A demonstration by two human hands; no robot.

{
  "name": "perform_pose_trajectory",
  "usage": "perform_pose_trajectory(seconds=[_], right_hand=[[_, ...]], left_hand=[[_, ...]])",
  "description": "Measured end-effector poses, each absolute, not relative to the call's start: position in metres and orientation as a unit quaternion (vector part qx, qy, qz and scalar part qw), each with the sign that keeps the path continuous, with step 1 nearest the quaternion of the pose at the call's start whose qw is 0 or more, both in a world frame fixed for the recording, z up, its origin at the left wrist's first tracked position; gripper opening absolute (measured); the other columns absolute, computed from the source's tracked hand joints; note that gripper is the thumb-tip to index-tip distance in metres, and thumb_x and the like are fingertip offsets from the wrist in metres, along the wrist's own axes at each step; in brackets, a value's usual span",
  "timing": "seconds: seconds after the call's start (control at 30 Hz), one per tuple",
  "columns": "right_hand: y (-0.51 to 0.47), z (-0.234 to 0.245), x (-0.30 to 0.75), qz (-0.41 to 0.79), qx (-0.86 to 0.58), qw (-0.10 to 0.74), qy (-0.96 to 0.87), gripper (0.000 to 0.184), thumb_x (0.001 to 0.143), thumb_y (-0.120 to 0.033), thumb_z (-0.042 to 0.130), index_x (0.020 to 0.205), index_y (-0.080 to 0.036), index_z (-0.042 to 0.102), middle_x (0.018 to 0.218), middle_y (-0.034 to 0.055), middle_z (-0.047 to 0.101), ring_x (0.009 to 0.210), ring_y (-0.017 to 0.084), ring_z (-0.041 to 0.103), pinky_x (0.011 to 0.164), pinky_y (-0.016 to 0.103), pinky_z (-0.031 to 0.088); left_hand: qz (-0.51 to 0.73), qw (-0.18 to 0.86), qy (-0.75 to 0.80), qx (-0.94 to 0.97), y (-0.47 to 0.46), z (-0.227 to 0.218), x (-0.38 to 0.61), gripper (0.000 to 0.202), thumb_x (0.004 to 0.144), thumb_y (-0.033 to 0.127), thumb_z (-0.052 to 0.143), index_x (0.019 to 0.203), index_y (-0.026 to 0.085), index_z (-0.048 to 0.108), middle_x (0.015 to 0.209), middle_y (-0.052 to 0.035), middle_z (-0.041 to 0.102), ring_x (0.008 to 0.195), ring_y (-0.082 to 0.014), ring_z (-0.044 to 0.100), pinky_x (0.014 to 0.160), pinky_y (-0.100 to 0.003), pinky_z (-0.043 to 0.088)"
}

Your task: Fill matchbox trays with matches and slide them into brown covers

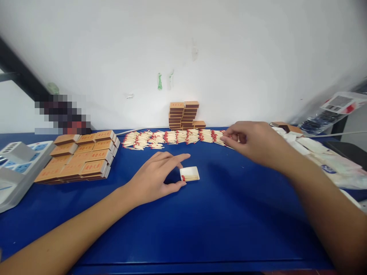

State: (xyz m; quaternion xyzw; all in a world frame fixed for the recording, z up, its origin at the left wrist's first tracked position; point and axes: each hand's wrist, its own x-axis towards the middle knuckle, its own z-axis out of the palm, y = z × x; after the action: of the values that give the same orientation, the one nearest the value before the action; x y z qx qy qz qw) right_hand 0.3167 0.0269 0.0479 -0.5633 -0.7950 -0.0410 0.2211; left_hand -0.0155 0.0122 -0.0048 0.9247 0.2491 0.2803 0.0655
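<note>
A small white matchbox tray (190,173) lies on the blue table (200,221) with a few red-tipped matches in it. My left hand (156,177) rests beside it, thumb and forefinger apart and touching the tray's left end. A long row of loose red-tipped matches (172,137) stretches across the back of the table. My right hand (252,142) reaches to the right end of that row, fingers pinched on some matches there.
Brown matchboxes lie in a flat block (80,156) at the left, and more are stacked (183,114) against the white wall. A grey power strip (17,168) sits at the far left. White packets (321,156) cover the right side.
</note>
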Motion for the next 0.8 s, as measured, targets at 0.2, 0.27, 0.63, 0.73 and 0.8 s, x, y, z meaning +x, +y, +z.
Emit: perform_pose_trajectory(seconds=[0.2, 0.27, 0.63, 0.73, 0.8], right_hand=[[0.058, 0.033, 0.369, 0.050, -0.650, 0.093, -0.753, 0.016, 0.087, -0.031, 0.067, 0.083, -0.023, 0.080, 0.078, 0.0055, 0.078, 0.068, 0.021, 0.066, 0.061, 0.032, 0.043], [0.062, 0.027, 0.369, 0.087, -0.651, 0.070, -0.750, 0.017, 0.086, -0.035, 0.070, 0.082, -0.022, 0.080, 0.075, 0.0049, 0.078, 0.067, 0.021, 0.066, 0.061, 0.032, 0.044], [0.063, 0.020, 0.361, 0.095, -0.665, 0.049, -0.739, 0.017, 0.088, -0.035, 0.068, 0.082, -0.021, 0.074, 0.079, 0.0056, 0.078, 0.072, 0.022, 0.068, 0.065, 0.032, 0.046], [0.063, 0.016, 0.362, 0.099, -0.653, 0.040, -0.750, 0.016, 0.089, -0.030, 0.065, 0.079, -0.021, 0.073, 0.081, 0.0058, 0.079, 0.072, 0.021, 0.068, 0.064, 0.031, 0.046], [0.063, 0.015, 0.363, 0.081, -0.636, 0.049, -0.766, 0.016, 0.089, -0.027, 0.065, 0.076, -0.021, 0.073, 0.076, 0.0050, 0.077, 0.067, 0.020, 0.066, 0.061, 0.030, 0.043]], left_hand=[[0.271, 0.073, 0.261, 0.924, 0.011, -0.005, -0.016, 0.068, 0.096, 0.028, 0.079, 0.155, 0.026, 0.046, 0.118, -0.0025, 0.078, 0.108, -0.0233, 0.066, 0.101, -0.041, 0.055], [0.267, 0.076, 0.264, 0.923, 0.011, -0.004, -0.016, 0.067, 0.096, 0.028, 0.078, 0.155, 0.026, 0.046, 0.118, -0.0026, 0.077, 0.108, -0.0235, 0.066, 0.101, -0.042, 0.054], [0.260, 0.083, 0.271, 0.923, 0.011, -0.003, -0.017, 0.068, 0.096, 0.029, 0.078, 0.156, 0.026, 0.046, 0.118, -0.0033, 0.077, 0.107, -0.0241, 0.067, 0.102, -0.043, 0.054], [0.260, 0.085, 0.267, 0.924, 0.010, -0.003, -0.017, 0.069, 0.096, 0.029, 0.078, 0.157, 0.025, 0.046, 0.118, -0.0031, 0.077, 0.109, -0.0241, 0.066, 0.102, -0.043, 0.054], [0.262, 0.085, 0.267, 0.924, 0.010, -0.003, -0.017, 0.069, 0.096, 0.028, 0.078, 0.156, 0.025, 0.046, 0.118, -0.0028, 0.077, 0.109, -0.0239, 0.066, 0.102, -0.043, 0.054]])
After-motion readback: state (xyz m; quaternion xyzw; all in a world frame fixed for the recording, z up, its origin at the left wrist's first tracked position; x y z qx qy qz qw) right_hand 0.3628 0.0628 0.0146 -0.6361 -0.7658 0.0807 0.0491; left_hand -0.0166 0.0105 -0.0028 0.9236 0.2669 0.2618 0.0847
